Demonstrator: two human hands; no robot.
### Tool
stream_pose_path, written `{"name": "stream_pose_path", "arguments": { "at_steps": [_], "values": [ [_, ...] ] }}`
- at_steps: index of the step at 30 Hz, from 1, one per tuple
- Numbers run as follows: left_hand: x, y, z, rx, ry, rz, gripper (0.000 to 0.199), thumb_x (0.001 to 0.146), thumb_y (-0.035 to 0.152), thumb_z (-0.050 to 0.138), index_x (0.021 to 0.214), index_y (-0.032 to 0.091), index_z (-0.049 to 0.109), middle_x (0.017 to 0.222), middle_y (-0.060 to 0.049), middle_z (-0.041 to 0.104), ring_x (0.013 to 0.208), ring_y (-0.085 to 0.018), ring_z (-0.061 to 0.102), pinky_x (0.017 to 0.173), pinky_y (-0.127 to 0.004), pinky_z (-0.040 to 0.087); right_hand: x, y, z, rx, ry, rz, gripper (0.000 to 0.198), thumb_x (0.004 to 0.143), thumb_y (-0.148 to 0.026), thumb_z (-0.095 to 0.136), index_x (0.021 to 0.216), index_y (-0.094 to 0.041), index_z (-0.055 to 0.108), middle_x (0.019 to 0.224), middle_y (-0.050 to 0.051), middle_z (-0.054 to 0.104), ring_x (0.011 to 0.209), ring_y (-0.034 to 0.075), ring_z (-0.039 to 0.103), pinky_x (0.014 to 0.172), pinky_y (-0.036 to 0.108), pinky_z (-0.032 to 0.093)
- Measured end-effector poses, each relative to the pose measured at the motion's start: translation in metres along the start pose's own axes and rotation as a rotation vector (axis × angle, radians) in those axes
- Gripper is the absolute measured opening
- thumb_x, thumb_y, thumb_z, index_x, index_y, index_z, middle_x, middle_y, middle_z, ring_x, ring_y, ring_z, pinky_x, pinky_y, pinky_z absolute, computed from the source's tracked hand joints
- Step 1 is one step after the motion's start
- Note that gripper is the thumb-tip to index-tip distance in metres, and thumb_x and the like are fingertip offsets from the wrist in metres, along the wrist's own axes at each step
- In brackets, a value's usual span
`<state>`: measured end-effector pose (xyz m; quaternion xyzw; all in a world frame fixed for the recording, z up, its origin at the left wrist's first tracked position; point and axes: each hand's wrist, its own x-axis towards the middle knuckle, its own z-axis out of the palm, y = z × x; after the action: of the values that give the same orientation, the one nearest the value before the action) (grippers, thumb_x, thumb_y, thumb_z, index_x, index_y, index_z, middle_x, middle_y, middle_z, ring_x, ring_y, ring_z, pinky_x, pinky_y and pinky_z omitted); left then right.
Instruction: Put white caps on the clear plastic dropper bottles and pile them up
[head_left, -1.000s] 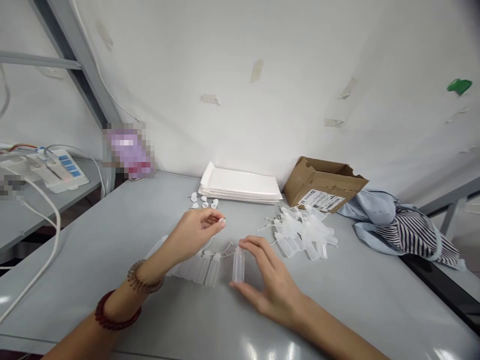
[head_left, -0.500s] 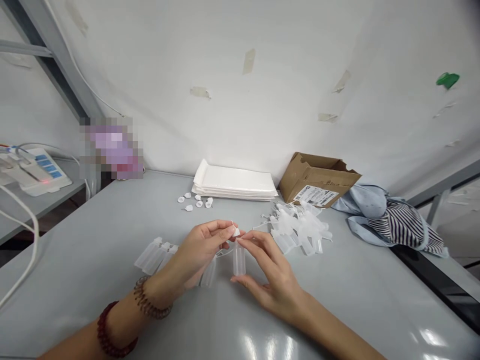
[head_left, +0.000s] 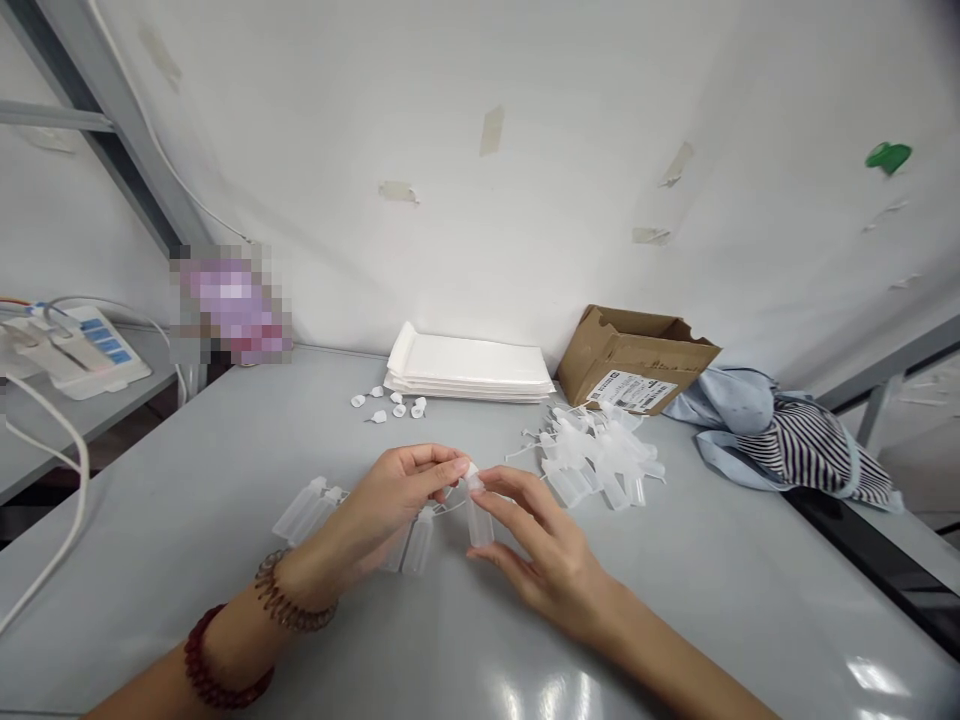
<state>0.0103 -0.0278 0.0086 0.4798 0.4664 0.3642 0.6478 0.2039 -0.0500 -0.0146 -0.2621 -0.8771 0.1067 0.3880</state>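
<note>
The left hand (head_left: 382, 515) is pinching a small white cap (head_left: 471, 472) between thumb and fingertips, almost fully closed, while the right hand (head_left: 555, 555) is spanning a slim, translucent bottle (head_left: 481, 522), fingers curling near its neck and thumb bracing its base, opened about as wide as the bottle is tall. The bottle is standing between the hands, near the front of a grey bench (head_left: 637, 620), leaning slightly leftward. The cap is meeting the bottle's top; whether it is fully seated is not showing. The bottle is looking frosty, smooth and straight-sided, probably very light, soft enough to dent under squeezing and a little slippery; neck and base are seeming the safest places to hold. The cap is looking stiffer and easy to drop. Beyond the left hand, similar bottles (head_left: 301, 510) are lining up, partly hidden. Farther back, loose caps (head_left: 379, 416) are lying scattered, and rightward a heap of translucent bottles (head_left: 600, 455) is resting before a cardboard box (head_left: 637, 362).
</note>
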Motion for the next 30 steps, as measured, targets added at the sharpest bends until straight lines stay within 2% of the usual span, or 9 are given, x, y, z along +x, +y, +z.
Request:
{"name": "stream_pose_path", "arguments": {
  "at_steps": [5,10,14,18,23,25,27,30],
  "values": [
    [0.000,0.005,-0.004,0.083,0.011,0.032,0.024,0.079,0.042,0.064,0.081,0.019,0.068,0.076,0.001,0.056,0.077,-0.015,0.046,0.075,-0.028,0.037,0.003,0.000,-0.004,-0.097,0.002,-0.075,0.033,0.089,-0.004,0.048,0.121,-0.013,0.051,0.117,0.018,0.057,0.110,0.021,0.059,0.083,0.031,0.057],
    [-0.001,0.009,-0.006,0.083,-0.010,0.016,0.021,0.079,0.040,0.065,0.079,0.019,0.067,0.069,0.002,0.057,0.071,-0.014,0.051,0.073,-0.028,0.039,0.004,-0.002,-0.006,-0.212,0.049,-0.132,0.026,0.088,-0.007,0.053,0.113,-0.010,0.057,0.112,0.019,0.064,0.104,0.021,0.064,0.082,0.029,0.058],
    [0.000,0.008,-0.009,0.070,-0.003,0.020,0.020,0.077,0.039,0.067,0.079,0.019,0.068,0.069,0.002,0.059,0.069,-0.013,0.052,0.072,-0.028,0.040,0.004,0.000,-0.007,-0.348,0.119,-0.178,0.019,0.087,-0.011,0.058,0.105,-0.010,0.061,0.100,0.016,0.070,0.088,0.019,0.069,0.074,0.027,0.059],
    [0.001,0.008,-0.012,0.035,0.046,0.021,0.019,0.076,0.039,0.069,0.081,0.020,0.070,0.071,0.001,0.060,0.072,-0.014,0.053,0.073,-0.029,0.040,0.003,0.003,-0.009,-0.350,0.140,-0.186,0.023,0.088,-0.010,0.056,0.110,-0.011,0.059,0.091,0.011,0.072,0.078,0.017,0.070,0.063,0.024,0.058],
    [-0.001,0.008,-0.009,-0.049,0.044,0.061,0.020,0.075,0.036,0.070,0.087,0.020,0.069,0.077,0.000,0.062,0.077,-0.014,0.055,0.079,-0.030,0.043,0.000,0.003,-0.007,-0.304,0.137,-0.119,0.033,0.089,-0.011,0.053,0.122,-0.012,0.052,0.080,0.010,0.071,0.068,0.018,0.068,0.054,0.025,0.056],
    [-0.001,0.009,-0.009,-0.073,0.052,0.078,0.022,0.075,0.034,0.071,0.092,0.021,0.067,0.084,0.000,0.064,0.080,-0.014,0.057,0.082,-0.030,0.043,-0.001,0.000,-0.006,-0.209,0.160,-0.076,0.036,0.088,-0.011,0.054,0.123,-0.013,0.051,0.077,0.009,0.070,0.063,0.017,0.067,0.051,0.025,0.055],
    [-0.001,0.009,-0.009,-0.080,0.047,0.081,0.026,0.075,0.031,0.071,0.099,0.022,0.064,0.093,-0.001,0.065,0.084,-0.015,0.058,0.083,-0.030,0.043,0.000,-0.003,-0.006,-0.039,0.181,0.046,0.033,0.087,-0.013,0.055,0.120,-0.014,0.054,0.076,0.007,0.070,0.061,0.016,0.067,0.053,0.025,0.055],
    [-0.001,0.009,-0.009,-0.062,0.013,0.101,0.031,0.077,0.029,0.070,0.106,0.024,0.060,0.099,-0.002,0.067,0.088,-0.015,0.059,0.082,-0.028,0.043,0.006,-0.008,-0.009,0.358,0.096,0.466,0.023,0.086,-0.021,0.058,0.107,-0.014,0.064,0.069,0.005,0.070,0.060,0.016,0.069,0.056,0.026,0.056]
  ]
}}
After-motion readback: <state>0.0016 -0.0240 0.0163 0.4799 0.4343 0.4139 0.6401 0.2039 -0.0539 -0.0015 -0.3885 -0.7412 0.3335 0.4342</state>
